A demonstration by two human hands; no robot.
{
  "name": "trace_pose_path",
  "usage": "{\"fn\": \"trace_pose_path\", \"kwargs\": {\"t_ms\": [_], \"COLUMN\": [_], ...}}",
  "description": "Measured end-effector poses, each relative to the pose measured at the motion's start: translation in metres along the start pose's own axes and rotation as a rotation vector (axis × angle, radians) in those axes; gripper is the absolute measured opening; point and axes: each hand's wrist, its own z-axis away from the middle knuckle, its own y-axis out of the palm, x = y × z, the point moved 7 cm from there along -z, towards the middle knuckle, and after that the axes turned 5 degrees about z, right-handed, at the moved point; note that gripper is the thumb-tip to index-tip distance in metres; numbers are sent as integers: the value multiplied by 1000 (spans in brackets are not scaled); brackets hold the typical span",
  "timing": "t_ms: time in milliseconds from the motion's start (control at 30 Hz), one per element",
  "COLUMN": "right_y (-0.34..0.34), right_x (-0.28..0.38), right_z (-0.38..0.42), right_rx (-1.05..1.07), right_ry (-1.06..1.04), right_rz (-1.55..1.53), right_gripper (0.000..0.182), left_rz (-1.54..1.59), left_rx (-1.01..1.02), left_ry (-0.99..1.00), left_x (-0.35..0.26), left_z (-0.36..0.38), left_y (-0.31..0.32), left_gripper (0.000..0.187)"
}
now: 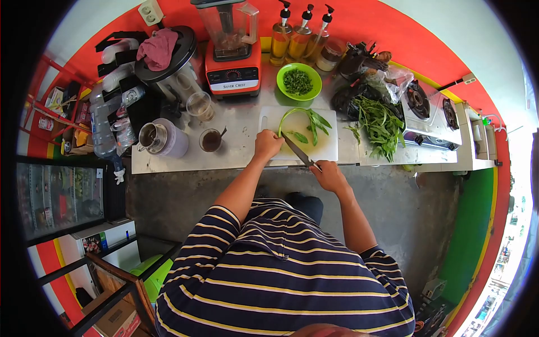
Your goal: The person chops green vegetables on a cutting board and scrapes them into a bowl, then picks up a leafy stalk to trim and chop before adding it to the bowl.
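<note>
A stalk of leafy greens (316, 122), which looks like water spinach, curves across the white cutting board (328, 148). My left hand (268, 144) is closed on its stem end at the board's lower left. My right hand (330, 176) grips the handle of a knife (297, 150) at the front edge of the counter. The blade points up and left, its tip close to my left fingers and the stem. Behind the board stands a lime-green bowl (316, 90) holding finely chopped greens (297, 82).
To the right, a pile of uncut greens (379, 121) spills from a black plastic bag beside a gas stove (432, 123). A red blender (233, 73) and pump bottles (300, 42) line the back. Leftward stand a glass of dark drink (210, 140) and a steel-topped jug (168, 139).
</note>
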Motion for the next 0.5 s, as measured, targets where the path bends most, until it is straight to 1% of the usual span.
{"fn": "trace_pose_path", "kwargs": {"t_ms": [67, 100, 167, 233, 300, 367, 433, 500], "right_y": [-2, -4, -7, -9, -14, -15, -21, -26], "right_x": [-1, -1, -12, -24, -34, -41, -38, -33], "right_z": [7, 10, 17, 20, 24, 25, 25, 24], "right_rx": [-63, -65, -66, -84, -102, -64, -90, -115], "right_ry": [-31, -36, 99, 99, 104, 146, 143, 139], "right_rz": [-56, -54, -40, -39, -41, -87, -103, -117], "right_gripper": [32, 32, 33, 33, 34, 35, 36, 36], "left_rz": [7, 59, 110, 306, 262, 219, 51, 8], "left_rx": [-21, 14, 45, 9, 1, -10, 21, 15], "left_ry": [-16, -37, -55, -69, -42, -16, 1, -2], "left_x": [-1, 4, 13, 24, 29, 28, 26, 19], "left_z": [4, 4, 5, 7, 9, 12, 14, 19], "left_y": [-6, -5, -7, -13, -21, -27, -27, -27], "left_gripper": [27, 26, 26, 24, 23, 23, 22, 23]}}
